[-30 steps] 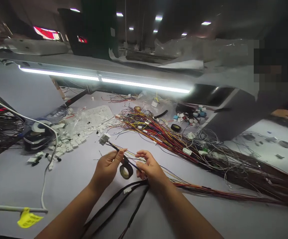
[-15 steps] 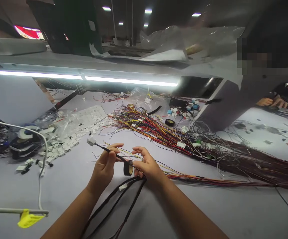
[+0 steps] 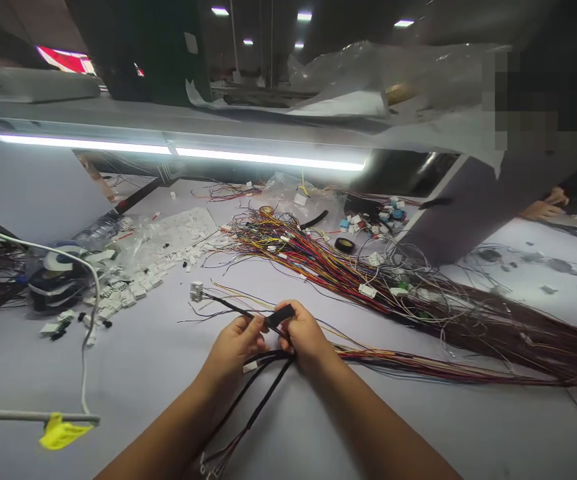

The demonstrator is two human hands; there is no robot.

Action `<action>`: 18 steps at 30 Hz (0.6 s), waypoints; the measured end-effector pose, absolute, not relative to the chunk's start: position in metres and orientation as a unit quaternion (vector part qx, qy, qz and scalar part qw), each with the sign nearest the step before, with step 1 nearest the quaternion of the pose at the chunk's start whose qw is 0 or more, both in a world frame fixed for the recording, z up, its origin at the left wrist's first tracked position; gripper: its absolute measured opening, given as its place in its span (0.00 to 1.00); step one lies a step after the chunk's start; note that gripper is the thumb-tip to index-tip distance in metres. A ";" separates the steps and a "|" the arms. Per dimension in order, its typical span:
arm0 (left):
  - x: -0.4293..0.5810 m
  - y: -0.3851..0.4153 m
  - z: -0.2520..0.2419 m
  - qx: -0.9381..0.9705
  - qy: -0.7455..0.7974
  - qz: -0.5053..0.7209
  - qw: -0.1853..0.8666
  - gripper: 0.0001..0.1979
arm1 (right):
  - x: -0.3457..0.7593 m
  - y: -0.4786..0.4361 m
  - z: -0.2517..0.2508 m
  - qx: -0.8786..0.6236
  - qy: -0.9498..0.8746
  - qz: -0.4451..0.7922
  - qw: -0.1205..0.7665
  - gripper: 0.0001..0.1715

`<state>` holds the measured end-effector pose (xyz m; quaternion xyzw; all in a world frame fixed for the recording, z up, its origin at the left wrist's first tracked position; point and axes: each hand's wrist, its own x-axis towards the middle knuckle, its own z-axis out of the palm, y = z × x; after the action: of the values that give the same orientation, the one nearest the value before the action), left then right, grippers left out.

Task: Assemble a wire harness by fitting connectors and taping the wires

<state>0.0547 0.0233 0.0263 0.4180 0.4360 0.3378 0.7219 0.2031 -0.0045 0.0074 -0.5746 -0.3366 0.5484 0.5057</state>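
My left hand (image 3: pixel 236 343) pinches a black-taped wire branch, whose free end carries a white connector (image 3: pixel 196 291) pointing up and left. Just beside those fingertips, my right hand (image 3: pixel 306 333) is closed on a roll of black tape (image 3: pixel 280 315), seen edge-on against the branch. Other black-wrapped branches (image 3: pixel 268 393) hang from under the right hand toward me, some ending in small terminals. A small white connector (image 3: pixel 250 367) lies by the left wrist. From the right hand, loose coloured wires (image 3: pixel 398 360) run off to the right.
A thick bundle of coloured wires (image 3: pixel 318 267) crosses the table behind my hands. Another black tape roll (image 3: pixel 344 245) lies beyond it. White connectors (image 3: pixel 123 293) are scattered at left, near a white cable (image 3: pixel 96 300) with a yellow tag (image 3: pixel 61 432). Another person's hands (image 3: pixel 546 203) show at far right.
My left hand has moved right and closed on the branch beside the tape. The tape roll has risen from below the branch into the right fingers. The view has shifted slightly.
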 end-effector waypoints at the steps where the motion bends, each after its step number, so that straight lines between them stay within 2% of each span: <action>1: 0.055 0.022 0.025 0.444 0.450 0.308 0.711 0.20 | 0.206 -0.006 0.008 -0.578 -0.346 0.545 0.498 0.12; 3: 0.054 0.021 0.022 0.495 0.473 0.294 0.667 0.20 | 0.213 -0.009 0.014 -0.587 -0.407 0.498 0.492 0.15; 6: 0.049 0.023 0.022 0.550 0.494 0.288 0.609 0.20 | 0.222 -0.012 0.031 -0.548 -0.632 0.335 0.433 0.25; 7: 0.048 0.023 0.022 0.559 0.495 0.283 0.602 0.20 | 0.223 -0.012 0.038 -0.528 -0.701 0.281 0.388 0.26; 9: 0.046 0.023 0.022 0.562 0.489 0.283 0.603 0.20 | 0.222 -0.010 0.052 -0.522 -0.771 0.228 0.286 0.20; 11: 0.045 0.022 0.021 0.564 0.486 0.296 0.598 0.21 | 0.219 -0.005 0.064 -0.560 -0.765 0.242 0.205 0.13; 13: 0.046 0.021 0.019 0.570 0.486 0.310 0.585 0.23 | 0.216 0.002 0.071 -0.594 -0.739 0.276 0.155 0.13; 15: 0.047 0.019 0.017 0.564 0.491 0.318 0.583 0.22 | 0.214 0.011 0.073 -0.618 -0.715 0.293 0.143 0.11; 18: 0.047 0.020 0.014 0.543 0.498 0.319 0.596 0.19 | 0.207 0.019 0.068 -0.632 -0.695 0.292 0.180 0.10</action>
<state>0.0469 0.0197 0.0139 0.5425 0.4980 0.3192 0.5965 0.2072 0.0190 0.0679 -0.6316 -0.6953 0.2917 0.1805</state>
